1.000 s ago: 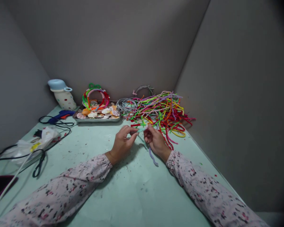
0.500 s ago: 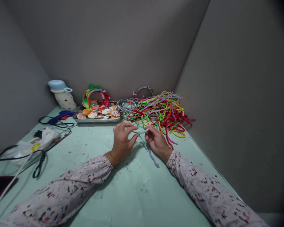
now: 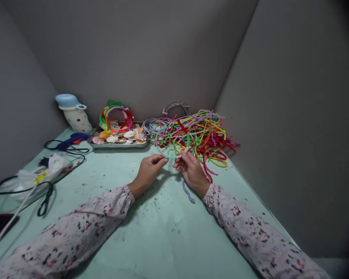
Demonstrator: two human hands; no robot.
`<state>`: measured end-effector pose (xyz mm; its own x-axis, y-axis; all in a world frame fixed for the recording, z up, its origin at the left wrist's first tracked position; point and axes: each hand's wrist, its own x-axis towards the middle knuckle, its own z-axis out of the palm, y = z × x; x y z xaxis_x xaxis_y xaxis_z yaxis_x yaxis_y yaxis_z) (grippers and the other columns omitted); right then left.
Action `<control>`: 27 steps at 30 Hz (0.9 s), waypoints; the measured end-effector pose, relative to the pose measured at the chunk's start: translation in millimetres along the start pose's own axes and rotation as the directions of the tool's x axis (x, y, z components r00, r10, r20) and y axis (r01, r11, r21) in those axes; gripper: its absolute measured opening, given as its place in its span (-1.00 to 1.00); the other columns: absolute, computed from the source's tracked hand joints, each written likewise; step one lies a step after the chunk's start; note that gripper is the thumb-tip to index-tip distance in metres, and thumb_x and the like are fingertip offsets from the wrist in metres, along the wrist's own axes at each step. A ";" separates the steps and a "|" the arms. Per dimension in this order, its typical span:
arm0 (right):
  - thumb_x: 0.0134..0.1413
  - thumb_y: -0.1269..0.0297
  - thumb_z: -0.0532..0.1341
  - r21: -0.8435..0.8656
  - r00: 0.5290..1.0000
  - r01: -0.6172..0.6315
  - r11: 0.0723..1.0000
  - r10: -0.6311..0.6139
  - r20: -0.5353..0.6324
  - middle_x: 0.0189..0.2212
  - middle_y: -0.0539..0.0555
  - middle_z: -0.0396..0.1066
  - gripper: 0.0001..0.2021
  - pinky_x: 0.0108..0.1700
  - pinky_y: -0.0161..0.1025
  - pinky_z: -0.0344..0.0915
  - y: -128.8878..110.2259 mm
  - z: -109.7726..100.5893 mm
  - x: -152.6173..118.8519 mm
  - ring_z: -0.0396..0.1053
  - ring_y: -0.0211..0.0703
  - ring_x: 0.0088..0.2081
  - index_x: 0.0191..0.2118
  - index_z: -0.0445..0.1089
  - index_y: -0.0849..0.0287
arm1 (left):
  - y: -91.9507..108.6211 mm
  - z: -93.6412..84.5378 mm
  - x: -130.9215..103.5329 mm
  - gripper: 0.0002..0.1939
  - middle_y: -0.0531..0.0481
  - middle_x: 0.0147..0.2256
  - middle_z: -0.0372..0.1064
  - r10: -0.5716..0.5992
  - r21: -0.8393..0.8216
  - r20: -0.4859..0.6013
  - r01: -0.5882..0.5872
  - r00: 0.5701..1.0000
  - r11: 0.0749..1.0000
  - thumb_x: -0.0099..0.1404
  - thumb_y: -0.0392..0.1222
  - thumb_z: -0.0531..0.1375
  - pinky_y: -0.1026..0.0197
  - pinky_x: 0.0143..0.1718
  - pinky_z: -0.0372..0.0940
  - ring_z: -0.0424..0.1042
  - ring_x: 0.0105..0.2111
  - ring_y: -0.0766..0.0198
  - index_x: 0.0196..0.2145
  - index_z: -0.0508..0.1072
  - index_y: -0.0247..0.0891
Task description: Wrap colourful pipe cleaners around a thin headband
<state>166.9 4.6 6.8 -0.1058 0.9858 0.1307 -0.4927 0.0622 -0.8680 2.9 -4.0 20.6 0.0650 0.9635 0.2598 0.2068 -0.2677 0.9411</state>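
Between my hands a grey wire ring (image 3: 157,144) is partly covered with mint-green pipe cleaner (image 3: 171,157). My left hand (image 3: 149,171) pinches the left end of the green stretch between thumb and forefinger. Closed on its right end is my right hand (image 3: 194,173), where a pale pink pipe cleaner (image 3: 186,150) sticks up past the fingertips. A lavender pipe cleaner (image 3: 187,192) lies on the table below the right hand, its upper end hidden. Just behind the hands spreads a heap of coloured pipe cleaners (image 3: 203,131).
A metal tray (image 3: 119,146) of seashells (image 3: 130,134) holds colourful wrapped rings (image 3: 116,120). Coiled grey wire (image 3: 155,127) sits beside it. At left are a bottle (image 3: 77,118), blue-handled tool (image 3: 71,142), black cable (image 3: 49,197) and plastic bag (image 3: 54,166). Grey walls (image 3: 279,135) enclose the table.
My left fingers have closed from a loose, spread pinch onto the green stretch. The ring piece has risen and turned slightly, and the pink end now shows above my right fingers.
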 end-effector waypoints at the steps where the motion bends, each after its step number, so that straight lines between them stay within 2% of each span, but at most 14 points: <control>1: 0.07 0.09 0.23 -0.012 1.000 0.007 1.000 -0.007 0.006 -0.50 -0.01 0.39 -0.78 -0.53 -0.37 0.29 -0.2 0.8 -1.0 0.39 -0.28 -0.53 -0.29 0.37 0.14 | 0.6 -0.1 0.1 -0.74 0.04 -0.51 0.38 -0.025 -0.030 0.002 0.025 1.000 0.999 0.14 -0.04 0.24 0.30 -0.43 0.15 0.28 -0.48 0.33 -0.43 0.51 -0.33; 5: 0.08 0.07 0.22 -0.038 0.998 0.062 0.997 -0.062 -0.011 -0.51 -0.02 0.41 -0.76 -0.50 -0.39 0.31 1.1 0.7 -1.6 0.41 -0.30 -0.53 -0.27 0.37 0.15 | 4.6 0.3 -0.8 -0.74 0.03 -0.48 0.41 -0.049 -0.094 -0.021 0.047 0.999 0.994 0.09 -0.04 0.27 0.30 -0.40 0.16 0.29 -0.46 0.34 -0.42 0.53 -0.33; 15: 0.09 0.03 0.20 -0.134 0.994 0.096 0.986 -0.101 -0.030 -0.49 -0.03 0.42 -0.73 -0.47 -0.37 0.33 5.8 -2.5 0.7 0.41 -0.30 -0.51 -0.26 0.36 0.14 | 7.3 0.1 -0.3 -0.72 -0.01 -0.46 0.46 -0.129 -0.100 -0.073 0.122 0.989 0.987 0.05 -0.03 0.31 0.30 -0.41 0.17 0.31 -0.45 0.33 -0.40 0.57 -0.34; 27: 0.07 0.01 0.19 -0.267 0.992 0.090 0.960 -0.110 -0.062 -0.49 -0.03 0.41 -0.71 -0.46 -0.34 0.34 -1.9 3.7 -2.8 0.40 -0.29 -0.51 -0.28 0.36 0.15 | 5.4 -0.1 -1.2 -0.71 0.02 -0.50 0.41 -0.083 -0.130 -0.078 0.072 0.994 0.989 0.06 0.00 0.30 0.30 -0.43 0.15 0.27 -0.48 0.34 -0.43 0.56 -0.34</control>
<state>164.9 1.2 9.8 0.0024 0.9807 0.1955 -0.2521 0.1898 -0.9489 3.8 -6.6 25.4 -0.0288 0.9800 0.1970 0.0827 -0.1941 0.9775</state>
